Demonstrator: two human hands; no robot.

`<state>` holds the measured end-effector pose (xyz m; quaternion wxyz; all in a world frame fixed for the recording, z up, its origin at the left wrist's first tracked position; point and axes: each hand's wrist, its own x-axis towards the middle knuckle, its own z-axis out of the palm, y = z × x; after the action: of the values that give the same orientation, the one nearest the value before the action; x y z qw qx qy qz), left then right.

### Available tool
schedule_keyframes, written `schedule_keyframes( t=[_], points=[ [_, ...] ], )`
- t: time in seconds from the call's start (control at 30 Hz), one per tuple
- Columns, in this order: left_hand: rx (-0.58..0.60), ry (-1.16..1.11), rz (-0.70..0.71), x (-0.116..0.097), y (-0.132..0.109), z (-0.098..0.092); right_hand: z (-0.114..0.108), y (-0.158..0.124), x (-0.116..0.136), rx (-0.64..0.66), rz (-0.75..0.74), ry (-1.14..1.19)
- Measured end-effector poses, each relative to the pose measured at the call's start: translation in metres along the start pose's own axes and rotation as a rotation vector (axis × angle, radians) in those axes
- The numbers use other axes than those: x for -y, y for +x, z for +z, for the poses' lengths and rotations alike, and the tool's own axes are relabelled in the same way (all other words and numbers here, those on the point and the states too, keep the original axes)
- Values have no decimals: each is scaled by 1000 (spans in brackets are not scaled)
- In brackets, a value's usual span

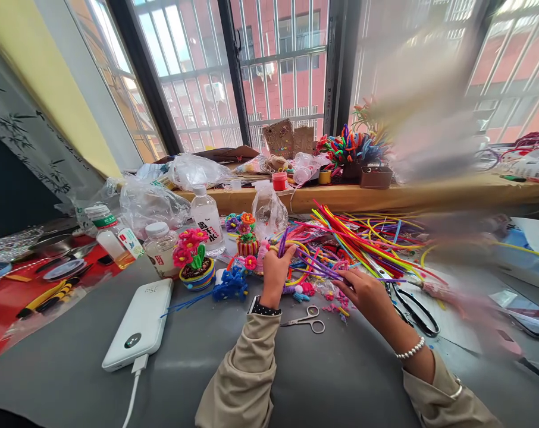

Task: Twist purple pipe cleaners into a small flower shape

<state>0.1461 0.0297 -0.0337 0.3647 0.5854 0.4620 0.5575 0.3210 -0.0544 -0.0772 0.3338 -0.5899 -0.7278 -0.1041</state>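
Note:
My left hand [276, 274] is closed around purple pipe cleaners [312, 261], one end sticking up past the thumb. My right hand [361, 291] pinches the other ends of the same purple strands, low over the grey table [95, 380]. Behind both hands lies a big loose heap of coloured pipe cleaners [363, 235]. Small silver scissors [307, 320] lie between my wrists. Larger black-handled scissors [412, 306] rest just right of my right hand.
A white power bank [140, 324] with its cable lies at front left. Finished pipe-cleaner flower pots [193, 261] and plastic bottles [206, 220] stand left of my hands. A wooden sill [430, 195] with craft clutter runs behind. A blurred shape covers the upper right.

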Motion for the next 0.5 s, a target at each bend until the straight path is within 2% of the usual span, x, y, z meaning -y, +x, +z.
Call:
schedule_keyframes(
  t=[0.27, 0.5],
  points=[
    [-12, -130, -46, -7, -2, 0, -5, 2, 2, -69, 8, 63],
    [22, -56, -36, -10, -2, -3, -8, 0, 1, -106, 35, -48]
  ],
)
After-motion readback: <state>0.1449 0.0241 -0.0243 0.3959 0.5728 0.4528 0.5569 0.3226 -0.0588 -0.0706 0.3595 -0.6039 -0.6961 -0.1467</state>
